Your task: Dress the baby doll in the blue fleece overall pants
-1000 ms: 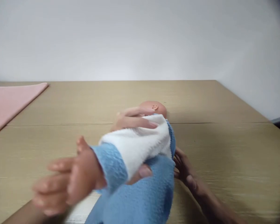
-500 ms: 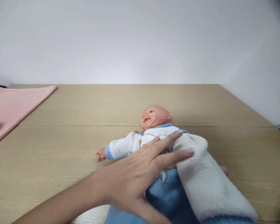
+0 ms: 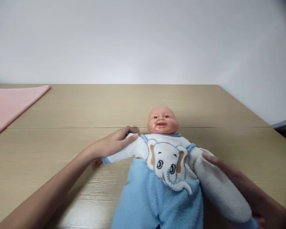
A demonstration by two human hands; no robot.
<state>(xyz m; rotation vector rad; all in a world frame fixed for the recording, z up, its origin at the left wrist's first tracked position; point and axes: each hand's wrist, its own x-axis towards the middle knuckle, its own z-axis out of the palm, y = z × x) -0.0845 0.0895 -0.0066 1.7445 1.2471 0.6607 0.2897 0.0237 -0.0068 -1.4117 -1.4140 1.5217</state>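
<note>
A baby doll [image 3: 162, 120] lies on its back on the wooden table [image 3: 85, 105], head away from me. It wears a white and blue fleece suit [image 3: 166, 178] with an elephant on the chest. My left hand [image 3: 113, 143] rests on the doll's white sleeve near the shoulder, fingers curled over it. My right hand [image 3: 231, 171] lies along the doll's other sleeve, which stretches toward the lower right; its fingers are partly hidden behind the fleece.
A pink cloth [image 3: 9, 103] lies flat at the table's far left. A plain white wall stands behind the table. The table's right edge runs diagonally at the right, with a dark strip beyond it.
The doll has been turned from its side onto its back. My left hand moved off its chest to the left sleeve. My right hand came out alongside the right sleeve.
</note>
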